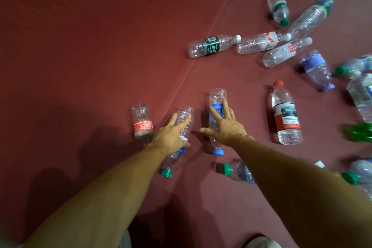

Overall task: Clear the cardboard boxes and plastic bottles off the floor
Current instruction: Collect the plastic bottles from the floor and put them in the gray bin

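Note:
Several empty plastic bottles lie scattered on the dark red floor [84, 50]. My left hand [171, 136] lies with straight fingers over a clear green-capped bottle [186, 115]. My right hand [226, 125] is spread, fingers straight, over a blue-labelled, blue-capped bottle [217, 96]. A red-labelled bottle [142, 121] lies just left of my left hand. Right of my right hand lies a large red-capped bottle [285, 115]. Another green-capped bottle [236, 170] shows partly under my right forearm. No cardboard box is in view.
More bottles lie at the upper right, among them a dark-green-labelled bottle [211, 45] and a long clear bottle [310, 16]. A green bottle [360, 132] sits at the right edge. A seam [201, 52] runs diagonally across the floor. The left half of the floor holds no objects.

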